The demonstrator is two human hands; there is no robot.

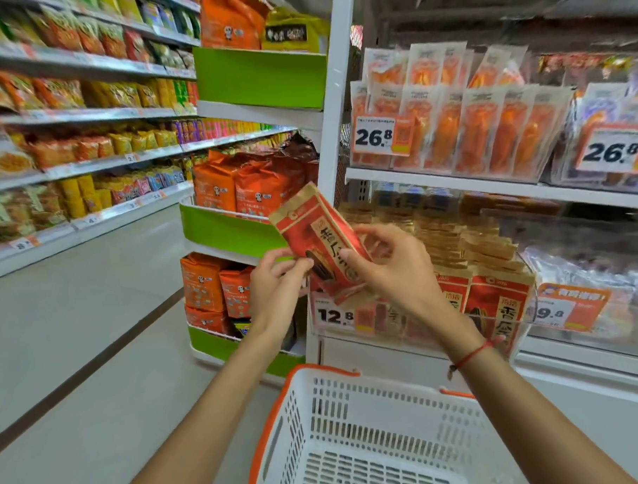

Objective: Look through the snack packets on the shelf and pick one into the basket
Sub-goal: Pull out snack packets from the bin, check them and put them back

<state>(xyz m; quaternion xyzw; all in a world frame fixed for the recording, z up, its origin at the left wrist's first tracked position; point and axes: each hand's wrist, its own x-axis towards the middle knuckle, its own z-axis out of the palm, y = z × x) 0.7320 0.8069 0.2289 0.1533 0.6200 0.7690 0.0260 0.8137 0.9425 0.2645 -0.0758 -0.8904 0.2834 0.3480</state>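
**Above the basket, a packet held in both hands**

Straight over the basket, at twelve o'clock from its far rim, both hands are holding one red packet in front of the shelf. The left hand is pinching the packet's lower edge at about eight o'clock; the right hand is curling its fingers round the lower right side, at about four o'clock. The packet's long axis is running from eleven o'clock, where its tan top is pointing, down to five o'clock, so it is tilting left and facing the person, as if being read.

The move to come, judging from this, is a plain drop toward six o'clock: the basket is lying directly below the hands, its mouth open upward. Either hand could lower the packet; the right seems to be carrying more of it, and the left could let go first.

The basket is showing only bare white mesh in the part that is visible; its near end is cut off. On the shelf, at three o'clock from the hands, a clear bin is holding more packets of the same kind, standing upright behind a price tag.
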